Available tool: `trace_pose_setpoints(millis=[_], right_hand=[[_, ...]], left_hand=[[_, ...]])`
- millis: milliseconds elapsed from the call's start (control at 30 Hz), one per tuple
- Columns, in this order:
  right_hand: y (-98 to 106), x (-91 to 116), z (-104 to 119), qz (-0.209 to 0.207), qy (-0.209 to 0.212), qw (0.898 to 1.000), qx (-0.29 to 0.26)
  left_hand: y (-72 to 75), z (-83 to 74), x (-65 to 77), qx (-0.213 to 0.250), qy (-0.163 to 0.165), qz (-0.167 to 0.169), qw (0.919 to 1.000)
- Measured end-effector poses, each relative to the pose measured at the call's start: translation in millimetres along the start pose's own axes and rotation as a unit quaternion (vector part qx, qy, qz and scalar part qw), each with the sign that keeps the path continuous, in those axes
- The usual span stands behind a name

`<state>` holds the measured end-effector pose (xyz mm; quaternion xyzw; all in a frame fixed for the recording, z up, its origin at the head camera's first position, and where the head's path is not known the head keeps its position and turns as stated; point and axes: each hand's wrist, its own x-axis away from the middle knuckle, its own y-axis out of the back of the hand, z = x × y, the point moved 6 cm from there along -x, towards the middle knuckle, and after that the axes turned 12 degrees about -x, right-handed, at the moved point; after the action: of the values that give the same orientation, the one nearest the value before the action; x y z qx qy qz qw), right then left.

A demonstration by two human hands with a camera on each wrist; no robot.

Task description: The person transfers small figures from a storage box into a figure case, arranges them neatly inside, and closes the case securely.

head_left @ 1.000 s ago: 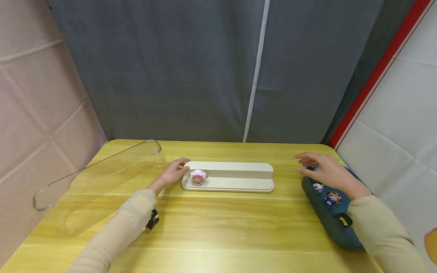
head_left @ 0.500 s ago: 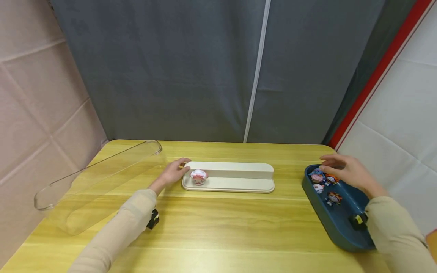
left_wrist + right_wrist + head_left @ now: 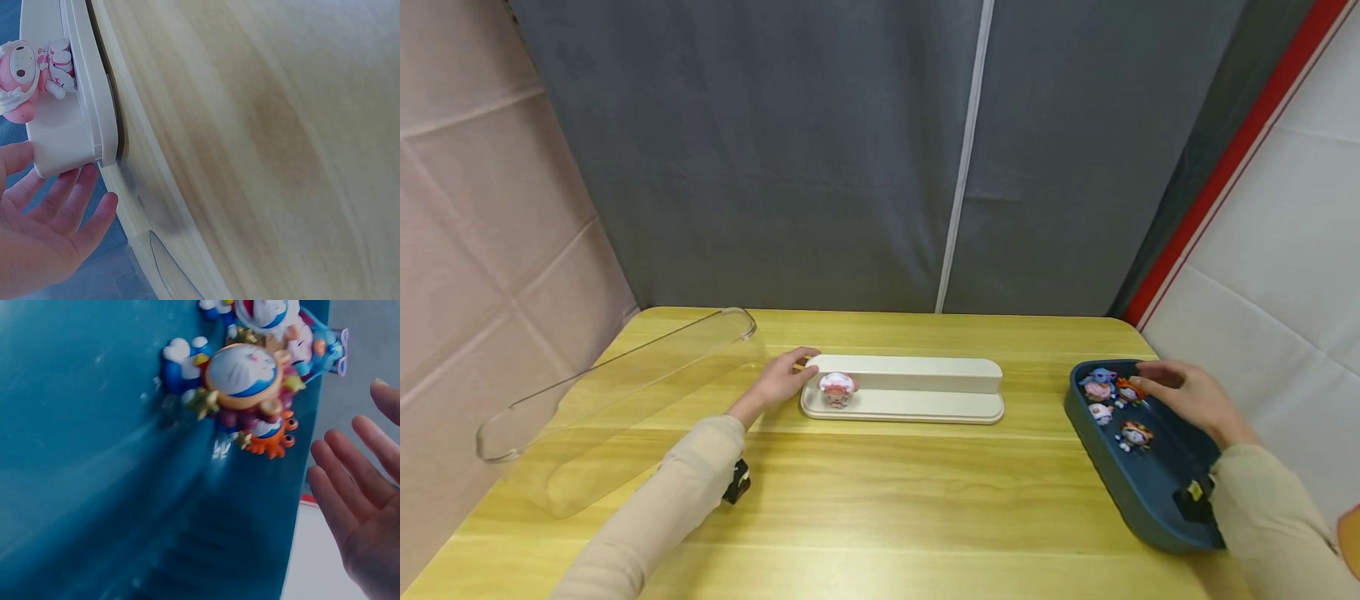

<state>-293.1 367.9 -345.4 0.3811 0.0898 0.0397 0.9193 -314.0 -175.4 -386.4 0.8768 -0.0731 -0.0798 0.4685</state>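
A cream two-step display base [image 3: 925,406] lies mid-table, with a pink-and-white figurine [image 3: 837,390] standing on its left part. My left hand [image 3: 778,382] touches the base's left end, its fingers loosely extended along that end in the left wrist view. On the right is a dark blue bin [image 3: 1101,467] with several small figurines at its far end. My right hand [image 3: 1191,400] is over the bin, fingertips right by an orange-hooded figurine [image 3: 1128,390]. Beside that one are a blue-and-pink figurine [image 3: 1100,383], a white-headed figurine [image 3: 1101,413] and a red-and-yellow-trimmed figurine [image 3: 1133,435].
A long transparent cover [image 3: 632,387] lies slantwise at the table's left side. A grey curtain [image 3: 775,167] hangs behind the table [image 3: 887,500]. White panels [image 3: 1285,275] border the right side. Small black devices show at both sleeves.
My right hand has moved rightward and down over the bin, uncovering the figurines there, and its fingertips now reach the orange-hooded one. My left hand stays at the base's end.
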Motion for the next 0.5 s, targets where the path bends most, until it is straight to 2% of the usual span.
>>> trace_pose_setpoints(millis=[67,333,500], right_hand=[[-1,0,-5,-0.005,-0.006,1.000,0.001],[-10,1,-30,0.025,-0.047,0.998,-0.013],[-13,0,-38,0.030,-0.063,0.997,-0.029]], left_hand=[[0.0,-0.1,0.2,0.000,0.000,0.000,1.0000],[0.4,-2.1,1.9,-0.002,-0.003,-0.001,1.0000],[0.4,-3.0,1.9,0.002,-0.005,-0.002,1.0000]])
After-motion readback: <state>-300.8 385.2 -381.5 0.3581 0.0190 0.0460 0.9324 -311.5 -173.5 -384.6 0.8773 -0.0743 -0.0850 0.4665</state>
